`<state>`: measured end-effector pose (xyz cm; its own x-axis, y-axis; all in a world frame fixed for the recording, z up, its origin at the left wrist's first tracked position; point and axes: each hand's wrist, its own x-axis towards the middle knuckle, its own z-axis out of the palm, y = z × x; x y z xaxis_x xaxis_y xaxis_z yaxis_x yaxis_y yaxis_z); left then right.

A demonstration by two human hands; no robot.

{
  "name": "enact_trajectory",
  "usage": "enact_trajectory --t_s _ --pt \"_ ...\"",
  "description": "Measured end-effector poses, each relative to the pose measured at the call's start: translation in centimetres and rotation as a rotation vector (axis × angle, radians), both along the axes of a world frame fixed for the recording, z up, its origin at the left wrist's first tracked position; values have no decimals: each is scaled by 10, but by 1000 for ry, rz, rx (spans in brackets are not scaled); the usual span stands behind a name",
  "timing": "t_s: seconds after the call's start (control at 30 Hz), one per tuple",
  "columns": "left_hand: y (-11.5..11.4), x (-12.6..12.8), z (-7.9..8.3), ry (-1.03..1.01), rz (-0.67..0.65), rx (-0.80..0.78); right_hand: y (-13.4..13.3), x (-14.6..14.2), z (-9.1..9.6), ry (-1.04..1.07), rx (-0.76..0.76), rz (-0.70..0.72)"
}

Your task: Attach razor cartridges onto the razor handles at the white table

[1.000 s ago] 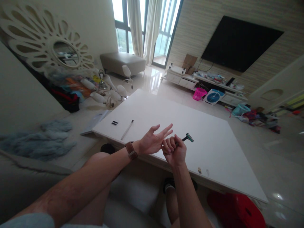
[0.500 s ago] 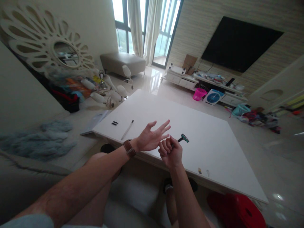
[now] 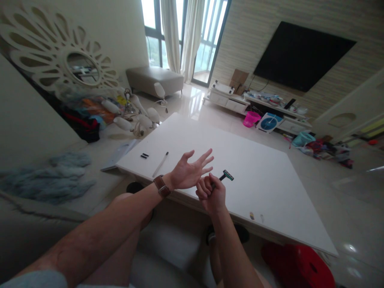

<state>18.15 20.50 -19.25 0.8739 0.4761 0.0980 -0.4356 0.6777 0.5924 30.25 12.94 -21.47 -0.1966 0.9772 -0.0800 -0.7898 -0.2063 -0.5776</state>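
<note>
My right hand (image 3: pixel 212 193) is closed round the handle of a razor (image 3: pixel 228 175); its dark head with a green strip sticks out above the fist, to the right. Beside it, my left hand (image 3: pixel 190 171) is held with the palm up and fingers spread, nothing in it. A brown watch strap (image 3: pixel 162 186) circles the left wrist. Both hands are over the near edge of a white table (image 3: pixel 240 160). Whether the right fingers touch the left palm's edge I cannot tell.
A toothbrush-like stick (image 3: pixel 161 164) and small black pieces (image 3: pixel 144 155) lie on the table's left part. Two small items, one yellow and dark (image 3: pixel 251 216), lie near its front edge. A red stool (image 3: pixel 300 266) stands at the lower right. Lamp arms (image 3: pixel 144 120) lie beyond the left edge.
My right hand has shifted slightly left with the razor, whose head has moved left too. My left hand stays spread, a touch further left and up.
</note>
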Motion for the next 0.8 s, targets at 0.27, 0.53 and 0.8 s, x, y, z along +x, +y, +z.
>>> enact_trajectory --t_s 0.27,0.53,0.8 --pt "-8 4 -1 -42 -49 -44 3 5 2 16 37 -141" --pt "-10 5 -1 -28 -45 -31 1 5 5 7 76 -152" --pt "-16 14 -11 12 -85 23 -1 15 5 -33 68 -194"
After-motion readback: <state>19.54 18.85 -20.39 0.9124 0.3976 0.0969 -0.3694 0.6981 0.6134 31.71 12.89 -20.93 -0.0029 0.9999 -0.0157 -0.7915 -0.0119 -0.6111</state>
